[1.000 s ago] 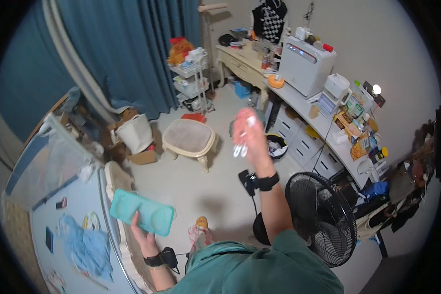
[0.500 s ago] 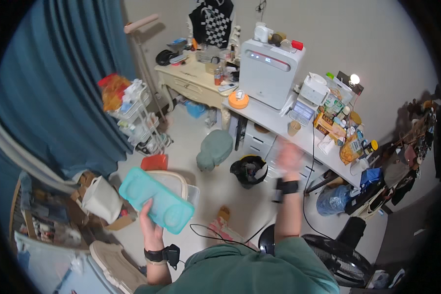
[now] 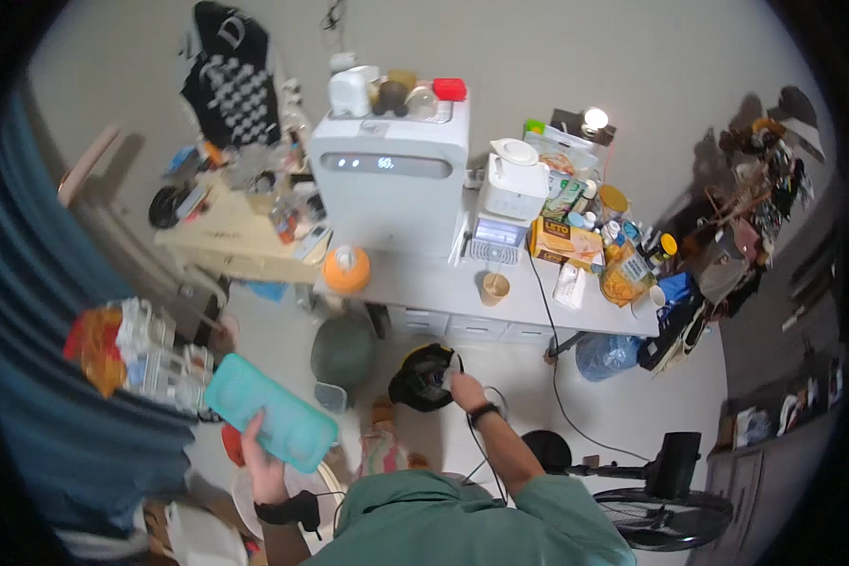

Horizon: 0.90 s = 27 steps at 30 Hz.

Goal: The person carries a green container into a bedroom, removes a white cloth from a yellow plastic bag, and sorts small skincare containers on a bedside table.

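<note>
Left grip [image 3: 268,474] is clamped on the teal tray [image 3: 281,417], thumb across the upper face, other fingers hidden underneath. Tray is up off the floor on the person's left, tilted, its right end lower in view, seen near the white cart [image 3: 165,373]. Right grip [image 3: 465,390] is at the right side of the black bin [image 3: 406,385]; its fingers look curled and a pale bit shows by the tips, but can't tell if that's held or is part of the bin's contents.

Handling, my judgement: bring the right fingertips inside the bin's rim, from above, so nothing catches on the edge. Keep the wristband [image 3: 484,412] and the cable below it clear of the bin. Tray is held one-handed near its lower long edge, so it could tip; a firm thumb and a steady left wrist should do. Eyes on the bin, tray away from the cart.

Versus half a second ago: view is turned right, so the worktop [image 3: 415,283] with the paper cup [image 3: 494,289] sits more central, and the curtain [image 3: 42,377] is squeezed to the left. Right grip, then blurred in front of the drawers and clear of the bin, is now right beside it and sharper. Left grip has the same tray hold.
</note>
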Motion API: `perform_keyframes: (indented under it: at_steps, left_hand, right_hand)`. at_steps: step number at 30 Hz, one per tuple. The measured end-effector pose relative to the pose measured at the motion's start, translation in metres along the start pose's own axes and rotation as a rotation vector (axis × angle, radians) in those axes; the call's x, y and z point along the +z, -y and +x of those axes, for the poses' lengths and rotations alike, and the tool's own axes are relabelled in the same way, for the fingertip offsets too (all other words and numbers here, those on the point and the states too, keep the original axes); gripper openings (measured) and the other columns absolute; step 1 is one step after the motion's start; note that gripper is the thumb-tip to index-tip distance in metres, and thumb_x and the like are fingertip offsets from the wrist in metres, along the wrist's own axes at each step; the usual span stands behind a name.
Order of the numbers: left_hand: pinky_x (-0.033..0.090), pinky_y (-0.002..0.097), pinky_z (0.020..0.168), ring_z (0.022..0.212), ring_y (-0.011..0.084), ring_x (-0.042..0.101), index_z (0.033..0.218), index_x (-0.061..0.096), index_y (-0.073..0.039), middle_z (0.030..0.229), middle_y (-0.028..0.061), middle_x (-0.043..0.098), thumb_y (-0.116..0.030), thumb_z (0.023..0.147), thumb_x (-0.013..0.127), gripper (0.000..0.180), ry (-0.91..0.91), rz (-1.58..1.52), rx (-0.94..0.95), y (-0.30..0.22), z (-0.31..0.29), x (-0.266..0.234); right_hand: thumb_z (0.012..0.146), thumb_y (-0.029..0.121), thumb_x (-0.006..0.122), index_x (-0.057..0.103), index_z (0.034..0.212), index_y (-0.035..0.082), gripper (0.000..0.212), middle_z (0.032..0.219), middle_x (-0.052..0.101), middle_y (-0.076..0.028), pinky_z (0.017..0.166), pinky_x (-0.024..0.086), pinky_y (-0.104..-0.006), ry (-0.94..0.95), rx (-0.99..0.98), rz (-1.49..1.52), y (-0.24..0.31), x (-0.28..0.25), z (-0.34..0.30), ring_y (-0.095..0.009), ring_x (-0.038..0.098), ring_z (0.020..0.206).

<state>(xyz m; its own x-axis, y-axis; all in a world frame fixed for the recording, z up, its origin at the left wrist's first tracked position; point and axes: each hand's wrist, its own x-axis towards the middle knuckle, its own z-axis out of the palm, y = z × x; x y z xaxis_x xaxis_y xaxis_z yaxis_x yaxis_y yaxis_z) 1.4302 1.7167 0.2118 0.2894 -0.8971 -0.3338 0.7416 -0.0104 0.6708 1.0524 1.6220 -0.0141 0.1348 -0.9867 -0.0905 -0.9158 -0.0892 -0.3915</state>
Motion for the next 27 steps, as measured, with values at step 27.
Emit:
perform_keyframes:
  at_steps: [27]
  left_hand:
    - [0.050,0.0395,0.078,0.089,0.0263,0.059,0.107,0.052,-0.001,0.098,0.0096,0.059,-0.004,0.073,0.063,0.036,0.197,0.478,-0.639,0.190,0.241,0.139]
  right_hand:
    - [0.071,0.046,0.067,0.039,0.120,0.012,0.066,0.079,0.063,-0.018,0.059,0.046,-0.0455,-0.488,0.642,0.271,-0.062,-0.127,0.131,-0.038,0.061,0.071]
